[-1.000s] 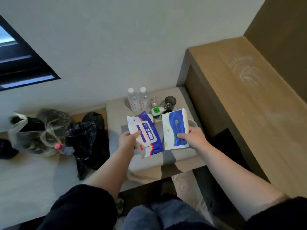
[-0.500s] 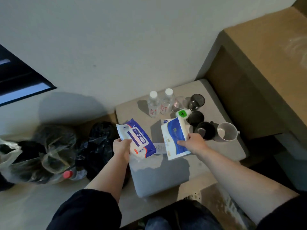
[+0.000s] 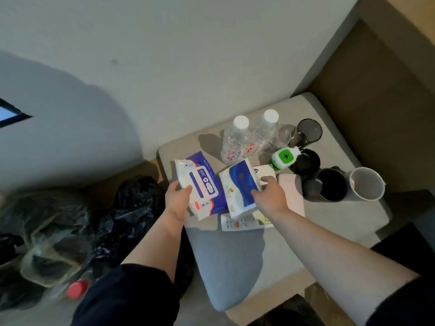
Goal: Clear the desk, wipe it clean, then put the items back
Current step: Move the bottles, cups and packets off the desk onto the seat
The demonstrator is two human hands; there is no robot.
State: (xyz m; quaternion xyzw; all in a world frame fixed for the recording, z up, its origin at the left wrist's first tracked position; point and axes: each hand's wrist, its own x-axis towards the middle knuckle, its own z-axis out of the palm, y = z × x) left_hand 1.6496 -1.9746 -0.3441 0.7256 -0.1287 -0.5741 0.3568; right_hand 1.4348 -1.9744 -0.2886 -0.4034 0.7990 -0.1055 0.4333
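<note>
My left hand (image 3: 177, 200) grips a blue and white wet-wipe pack (image 3: 202, 184) by its near left edge, low over the grey cushioned seat (image 3: 235, 260). Beside it, my right hand (image 3: 269, 195) holds a blue and white tissue pack (image 3: 240, 187), fingers curled over its right edge. A white remote control (image 3: 242, 223) and a card lie partly hidden under the tissue pack. Behind them stand two clear water bottles (image 3: 247, 137) with white caps.
A green and white plug-in device (image 3: 283, 157), dark glasses (image 3: 308, 132), dark cups (image 3: 330, 184) and a white mug (image 3: 366, 183) crowd the seat's right side. Black and clear rubbish bags (image 3: 70, 231) lie on the floor at left. A wooden desk side (image 3: 376, 102) rises at right.
Both hands have lowered the two packs closer to the seat. The camera has swung left and nearer, and the remote under the tissue pack has come into view.
</note>
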